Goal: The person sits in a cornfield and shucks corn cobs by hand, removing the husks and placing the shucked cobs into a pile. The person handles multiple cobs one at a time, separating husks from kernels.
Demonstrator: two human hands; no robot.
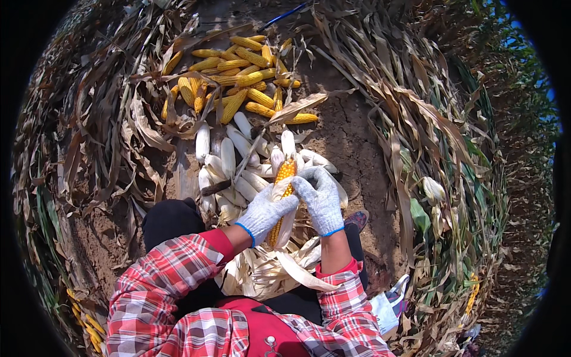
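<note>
Between my hands stands a corn cob (286,172), its yellow kernels bare at the top and lower down, with strips of pale husk (286,229) hanging from it. My left hand (268,212), in a white knit glove with a blue cuff, is closed around the cob's middle. Beside the cob's upper right, my right hand (320,199), gloved alike, has thumb and fingers pinched together at the husk. What exactly lies in that pinch is hard to see. Just beyond are several corn ears in pale husks (228,157).
A heap of husked yellow cobs (241,68) lies farther off on bare soil (348,134). Stripped husks (262,273) are piled between my legs. Dry corn stalks (416,119) line both sides. A white bag (386,309) sits at lower right, and more cobs (89,327) at lower left.
</note>
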